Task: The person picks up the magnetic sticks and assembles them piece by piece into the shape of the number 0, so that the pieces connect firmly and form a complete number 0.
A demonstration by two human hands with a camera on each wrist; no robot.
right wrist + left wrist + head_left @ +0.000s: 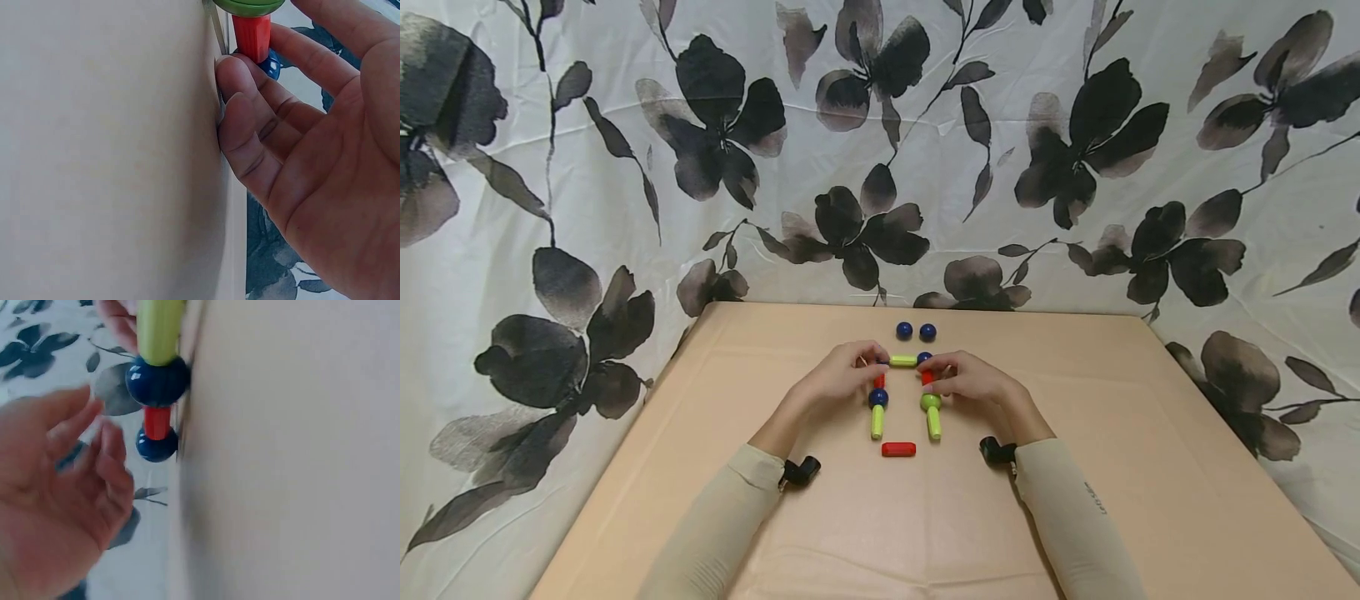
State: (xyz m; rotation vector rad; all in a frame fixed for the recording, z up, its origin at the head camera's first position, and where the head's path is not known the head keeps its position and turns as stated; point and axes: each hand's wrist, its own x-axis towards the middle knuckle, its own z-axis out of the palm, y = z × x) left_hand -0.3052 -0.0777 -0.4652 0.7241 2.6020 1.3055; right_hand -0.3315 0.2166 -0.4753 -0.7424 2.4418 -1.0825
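Note:
In the head view, a yellow-green rod (903, 361) spans the far ends of two columns. The left column has a red rod (879, 382), a blue ball (877, 397) and a yellow-green rod (877, 423). Beside its far end is my left hand (842, 371), fingers loosely bent; the left wrist view shows this hand (62, 481) apart from the pieces. My right hand (981, 385) holds the right column around its red rod (252, 39), between a blue ball (270, 64) and a green ball (930, 402). Another yellow-green rod (934, 425) extends from the green ball.
Two loose blue balls (904, 331) (928, 332) lie beyond the columns. A separate red rod (898, 449) lies crosswise on the near side. The tan table (1037, 542) meets a floral cloth (970, 183) at its far edge.

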